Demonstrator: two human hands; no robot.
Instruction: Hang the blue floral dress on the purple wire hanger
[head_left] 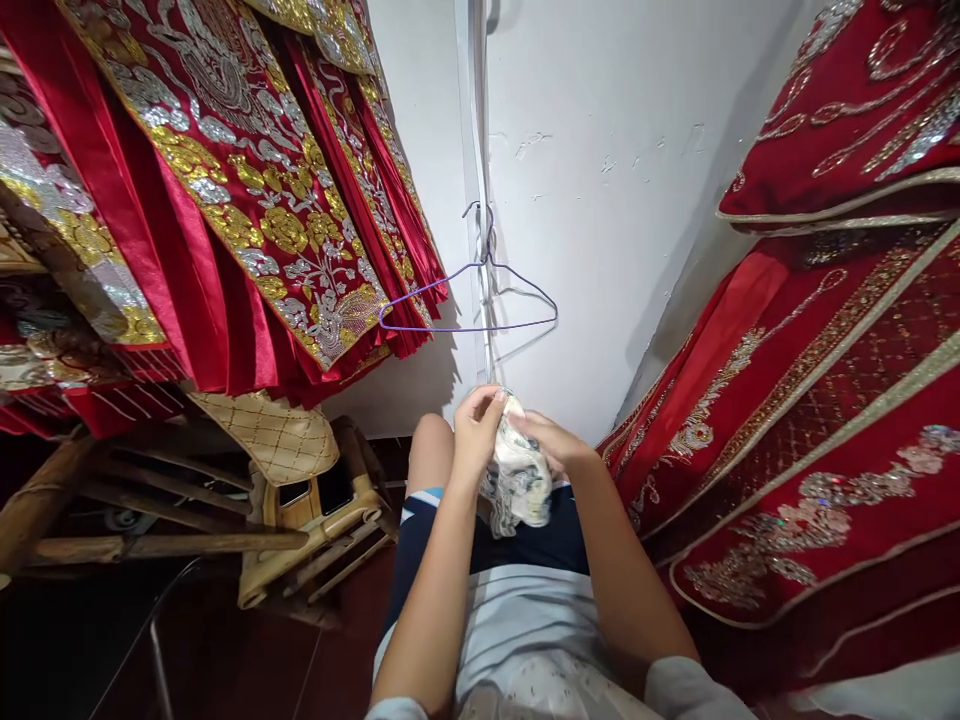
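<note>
A crumpled off-white cloth with a dark pattern (525,482) hangs between my two hands above my lap. My left hand (480,418) pinches its upper left edge, with thumb and fingers pressed together. On the other side my right hand (551,440) holds the cloth's upper right part; some of its fingers are behind the fabric. Beyond my hands, a purple wire hanger (469,329) hangs with nothing on it, in front of a white vertical strip or pipe on the wall.
Red garments with gold and silver embroidery (285,230) hang at the left. More red beaded garments (795,400) fill the right side. Bamboo chairs (300,540) stand at the lower left. A white wall (585,130) with peeling marks is ahead.
</note>
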